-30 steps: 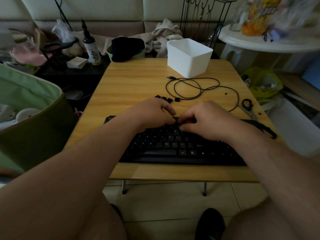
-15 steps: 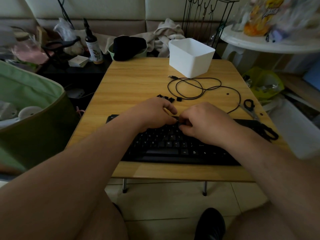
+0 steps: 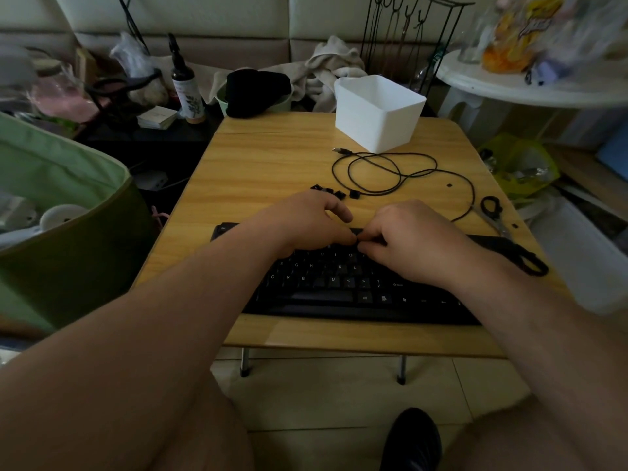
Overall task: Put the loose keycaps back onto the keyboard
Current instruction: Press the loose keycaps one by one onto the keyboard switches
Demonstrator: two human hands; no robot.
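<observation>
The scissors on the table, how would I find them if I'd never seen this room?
Start at the wooden table and go to its right edge, past the looping black cable. The scissors lie flat there, just behind the right end of the black keyboard. Only they have black ring handles and shiny metal blades.

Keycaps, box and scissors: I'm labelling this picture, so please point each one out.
keycaps [image 3: 329, 191]: head view, on a middle cap of the loose row behind the left hand.
box [image 3: 375, 122]: head view, on its front wall.
scissors [image 3: 491, 205]: head view, on the black handle loop.
</observation>
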